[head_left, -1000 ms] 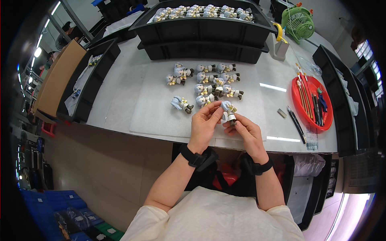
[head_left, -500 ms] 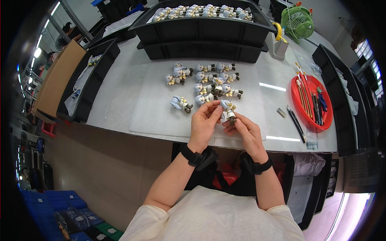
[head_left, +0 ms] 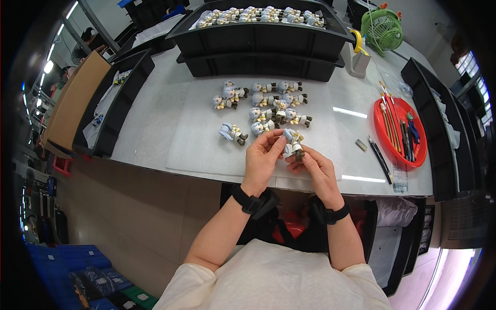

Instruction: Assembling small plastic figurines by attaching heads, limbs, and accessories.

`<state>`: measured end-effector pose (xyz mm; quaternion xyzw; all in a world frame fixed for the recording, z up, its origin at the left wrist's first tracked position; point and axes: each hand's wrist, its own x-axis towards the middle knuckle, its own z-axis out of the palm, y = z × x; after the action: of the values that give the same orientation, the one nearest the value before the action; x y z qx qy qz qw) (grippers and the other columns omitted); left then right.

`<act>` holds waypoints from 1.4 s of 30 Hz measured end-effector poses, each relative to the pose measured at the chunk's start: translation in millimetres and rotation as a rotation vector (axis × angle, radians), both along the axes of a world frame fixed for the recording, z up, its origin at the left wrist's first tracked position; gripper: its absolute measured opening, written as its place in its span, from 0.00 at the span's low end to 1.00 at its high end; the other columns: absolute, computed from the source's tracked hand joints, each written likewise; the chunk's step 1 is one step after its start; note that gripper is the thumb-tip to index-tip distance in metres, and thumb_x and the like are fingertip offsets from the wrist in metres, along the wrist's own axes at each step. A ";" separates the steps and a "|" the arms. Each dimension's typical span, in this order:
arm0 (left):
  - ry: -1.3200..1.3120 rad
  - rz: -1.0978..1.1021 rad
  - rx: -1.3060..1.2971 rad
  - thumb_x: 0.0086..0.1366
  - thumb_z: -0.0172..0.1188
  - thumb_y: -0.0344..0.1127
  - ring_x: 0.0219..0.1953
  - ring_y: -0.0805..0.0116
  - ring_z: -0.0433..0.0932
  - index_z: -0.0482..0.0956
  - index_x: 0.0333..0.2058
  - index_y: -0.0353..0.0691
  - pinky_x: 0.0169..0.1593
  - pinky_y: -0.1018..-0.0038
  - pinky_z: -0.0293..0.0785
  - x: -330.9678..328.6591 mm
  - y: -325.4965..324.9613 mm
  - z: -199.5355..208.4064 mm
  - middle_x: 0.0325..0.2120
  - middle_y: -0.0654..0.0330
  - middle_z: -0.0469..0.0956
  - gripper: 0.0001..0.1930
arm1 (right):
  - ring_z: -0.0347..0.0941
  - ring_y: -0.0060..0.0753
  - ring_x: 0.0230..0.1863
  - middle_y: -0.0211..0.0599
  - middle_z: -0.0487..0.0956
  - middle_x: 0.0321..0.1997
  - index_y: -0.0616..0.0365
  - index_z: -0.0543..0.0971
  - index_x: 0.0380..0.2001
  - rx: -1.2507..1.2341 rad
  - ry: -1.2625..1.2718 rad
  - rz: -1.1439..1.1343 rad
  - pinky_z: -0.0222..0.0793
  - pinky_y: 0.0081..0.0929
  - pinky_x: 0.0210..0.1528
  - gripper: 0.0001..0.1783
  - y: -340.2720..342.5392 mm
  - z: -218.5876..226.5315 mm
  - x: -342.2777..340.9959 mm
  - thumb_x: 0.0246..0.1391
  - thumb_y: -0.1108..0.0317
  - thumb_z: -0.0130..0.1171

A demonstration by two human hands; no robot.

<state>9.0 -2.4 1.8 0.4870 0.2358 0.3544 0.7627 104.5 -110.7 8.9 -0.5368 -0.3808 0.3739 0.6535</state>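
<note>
Between my two hands is a small figurine (head_left: 293, 140) with pale blue hair, a white and gold outfit and dark boots. My left hand (head_left: 264, 157) pinches it by the hair and head. At the boots, the fingers of my right hand (head_left: 314, 166) close around its lower end. Just beyond my hands, similar figurines (head_left: 263, 99) lie in loose groups on a white foam sheet (head_left: 199, 150). One single figurine (head_left: 233, 133) rests apart from them, left of my left hand.
A stacked pair of black bins (head_left: 258, 49) at the back holds many figurines. To the right are a red tray (head_left: 378, 126) of brushes and tools, a black pen-like knife (head_left: 381, 160), a small grey block (head_left: 361, 145) and a green fan (head_left: 382, 30). Black trays (head_left: 116, 119) flank both sides.
</note>
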 end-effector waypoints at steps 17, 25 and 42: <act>-0.015 -0.010 0.014 0.58 0.55 0.31 0.29 0.83 0.68 0.73 0.42 0.37 0.30 0.85 0.64 -4.1 0.3 -0.2 0.30 0.67 0.73 0.12 | 0.71 0.25 0.33 0.40 0.75 0.35 0.70 0.66 0.48 0.004 0.022 -0.008 0.67 0.20 0.37 0.18 0.9 -1.2 -3.1 0.57 0.69 0.40; 0.045 -0.080 0.101 0.57 0.56 0.31 0.31 0.83 0.67 0.71 0.44 0.37 0.31 0.86 0.63 0.3 -2.0 0.6 0.32 0.67 0.72 0.15 | 0.72 0.25 0.30 0.39 0.74 0.30 0.64 0.67 0.44 0.061 0.125 -0.165 0.69 0.20 0.34 0.14 0.1 1.8 0.6 0.57 0.70 0.36; 0.102 -0.048 0.160 0.56 0.56 0.28 0.31 0.82 0.68 0.70 0.42 0.35 0.30 0.86 0.64 1.1 -4.0 1.6 0.31 0.66 0.71 0.14 | 0.71 0.20 0.28 0.33 0.72 0.28 0.63 0.68 0.40 0.124 0.142 -0.188 0.67 0.16 0.31 0.13 1.1 -6.1 2.5 0.59 0.69 0.36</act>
<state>10.2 -6.4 3.4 0.5693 0.2334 0.3286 0.7165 106.9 -109.5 2.8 -0.5011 -0.3038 0.3238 0.7428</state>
